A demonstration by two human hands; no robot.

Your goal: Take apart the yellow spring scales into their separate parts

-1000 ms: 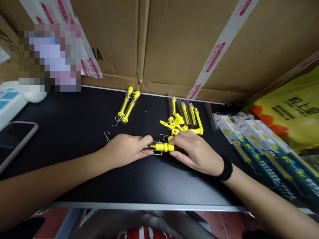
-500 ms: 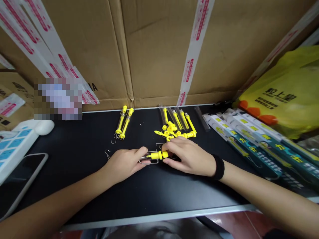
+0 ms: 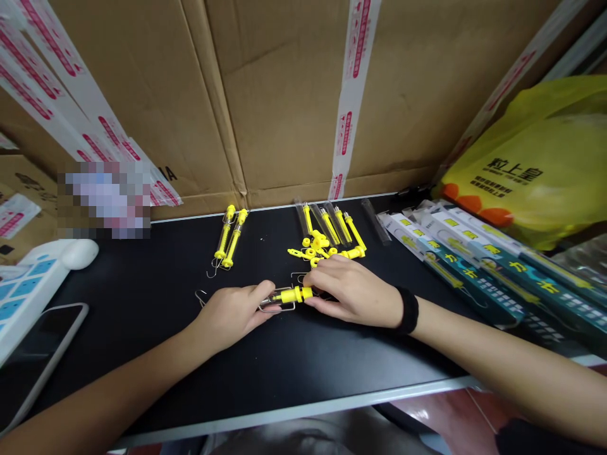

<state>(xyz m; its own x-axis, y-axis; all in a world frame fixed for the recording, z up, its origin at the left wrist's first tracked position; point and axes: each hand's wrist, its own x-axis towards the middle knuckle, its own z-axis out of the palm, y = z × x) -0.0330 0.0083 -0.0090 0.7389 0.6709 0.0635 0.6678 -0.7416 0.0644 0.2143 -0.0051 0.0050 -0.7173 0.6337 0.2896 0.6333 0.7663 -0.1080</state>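
My left hand is closed around the clear tube of a spring scale, with its wire hook sticking out past the hand on the left. My right hand pinches the yellow cap at the scale's other end. A wire frame runs along the yellow part between my hands. Just beyond my right hand lies a pile of small yellow plastic parts, some partly hidden by it. Several yellow inner rods and clear tubes lie behind the pile. Two assembled spring scales rest side by side at the back left.
Printed spring scale packages are stacked on the right, beside a yellow plastic bag. A phone and a white power strip occupy the left side. Cardboard walls off the back of the black table.
The view has shifted slightly, so most things sit a little further left. Both hands keep nearly the same grip on the spring scale.
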